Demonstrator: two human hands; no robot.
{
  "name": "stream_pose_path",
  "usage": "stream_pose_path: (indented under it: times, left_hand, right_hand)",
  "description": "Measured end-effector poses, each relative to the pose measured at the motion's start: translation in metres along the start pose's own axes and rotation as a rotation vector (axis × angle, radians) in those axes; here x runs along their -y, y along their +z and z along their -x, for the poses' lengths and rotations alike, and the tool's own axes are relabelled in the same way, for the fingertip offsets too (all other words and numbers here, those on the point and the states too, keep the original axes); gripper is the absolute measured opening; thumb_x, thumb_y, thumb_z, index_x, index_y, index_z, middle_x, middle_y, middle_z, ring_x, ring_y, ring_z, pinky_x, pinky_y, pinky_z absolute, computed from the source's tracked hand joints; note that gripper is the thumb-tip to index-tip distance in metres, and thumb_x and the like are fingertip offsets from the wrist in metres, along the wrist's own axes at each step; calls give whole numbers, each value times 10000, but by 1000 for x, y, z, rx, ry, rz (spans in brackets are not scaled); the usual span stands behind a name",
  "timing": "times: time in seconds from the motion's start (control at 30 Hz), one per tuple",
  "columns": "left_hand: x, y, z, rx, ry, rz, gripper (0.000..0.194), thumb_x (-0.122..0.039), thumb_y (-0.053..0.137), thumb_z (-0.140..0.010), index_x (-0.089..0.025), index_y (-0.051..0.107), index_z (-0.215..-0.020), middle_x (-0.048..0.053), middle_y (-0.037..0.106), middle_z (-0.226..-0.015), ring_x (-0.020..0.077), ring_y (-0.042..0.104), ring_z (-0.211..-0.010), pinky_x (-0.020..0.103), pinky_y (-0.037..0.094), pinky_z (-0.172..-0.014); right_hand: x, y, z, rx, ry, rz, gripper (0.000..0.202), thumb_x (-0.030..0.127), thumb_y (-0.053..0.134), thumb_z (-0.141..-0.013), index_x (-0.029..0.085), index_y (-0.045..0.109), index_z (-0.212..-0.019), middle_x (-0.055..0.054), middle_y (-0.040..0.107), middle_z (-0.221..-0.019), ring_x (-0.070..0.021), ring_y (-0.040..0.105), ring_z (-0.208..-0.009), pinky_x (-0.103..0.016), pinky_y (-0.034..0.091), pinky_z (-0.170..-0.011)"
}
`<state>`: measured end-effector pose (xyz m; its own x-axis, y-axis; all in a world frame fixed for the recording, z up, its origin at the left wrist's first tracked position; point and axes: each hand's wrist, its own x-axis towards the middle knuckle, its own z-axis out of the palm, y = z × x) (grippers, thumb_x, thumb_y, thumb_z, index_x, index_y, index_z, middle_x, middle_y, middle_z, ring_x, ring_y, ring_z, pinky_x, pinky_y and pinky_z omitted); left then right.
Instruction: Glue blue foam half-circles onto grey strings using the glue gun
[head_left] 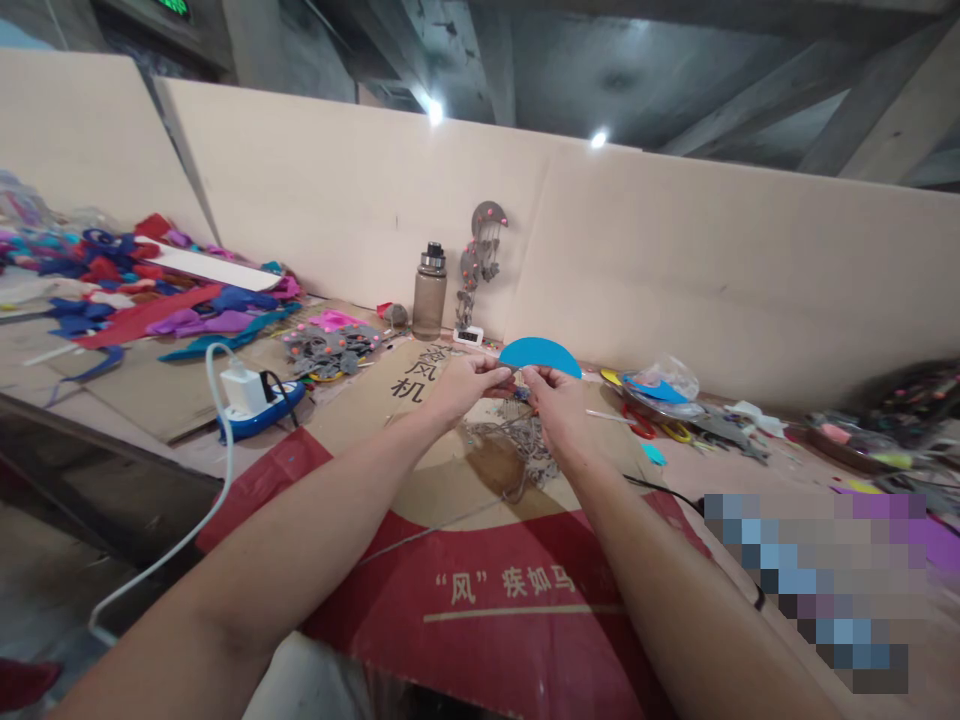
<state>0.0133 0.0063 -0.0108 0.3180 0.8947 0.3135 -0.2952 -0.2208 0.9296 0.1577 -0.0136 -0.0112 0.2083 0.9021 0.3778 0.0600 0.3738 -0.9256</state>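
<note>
My left hand [476, 385] and my right hand [550, 398] meet over the cardboard, thumbs and forefingers pinched close together. What lies between the fingertips is small and partly hidden, so I cannot make it out. Just behind the fingers shows a flat blue piece with a rounded edge [541, 353]; whether the hands touch it I cannot tell. Under the right hand spreads a tangle of grey string [529, 440]. The printed red and brown cardboard [442, 500] lies beneath both hands.
A bottle [428, 300] stands by the back board, beside a grey crescent hanging ornament [490, 216] and a small digital clock [469, 336]. Grey pieces with pink dots [330, 348], a blue power strip [262, 412] and coloured fabric scraps [187, 310] lie left; a cluttered tray [664, 405] sits right.
</note>
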Motion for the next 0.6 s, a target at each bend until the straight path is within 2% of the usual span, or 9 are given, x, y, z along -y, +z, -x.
stream_pose_path:
  times: [0.2,0.37,0.5,0.6]
  left_hand:
    - [-2,2,2,39,7,-7,160,-264,669,-790,-112,655,-838,62,669,-800,120,622,-712,245,525,-595]
    - [-7,1,3,-77,9,23,137,-225,659,-805,-98,627,-844,82,672,-850,113,637,-706,186,464,-511]
    - [-7,-1,0,-97,-2,169,92,-188,623,-836,-107,579,-833,93,691,-914,109,658,-710,190,490,-536]
    - [-6,-1,-1,-64,-41,255,103,-183,629,-839,-107,563,-816,84,696,-854,120,674,-702,244,550,-639]
  right_hand:
    - [6,2,3,64,13,-75,248,439,682,-664,206,606,-703,27,578,-632,-91,417,-529,-256,300,-508]
    - [2,3,3,96,92,-47,336,504,704,-628,202,569,-688,56,472,-564,-74,318,-477,-250,237,-464]
    - [-6,5,6,172,131,-14,325,483,708,-629,195,590,-720,67,440,-542,-75,345,-476,-241,255,-470]
    - [-10,4,4,253,173,52,302,465,690,-648,184,610,-725,41,508,-564,-90,407,-502,-247,307,-503]
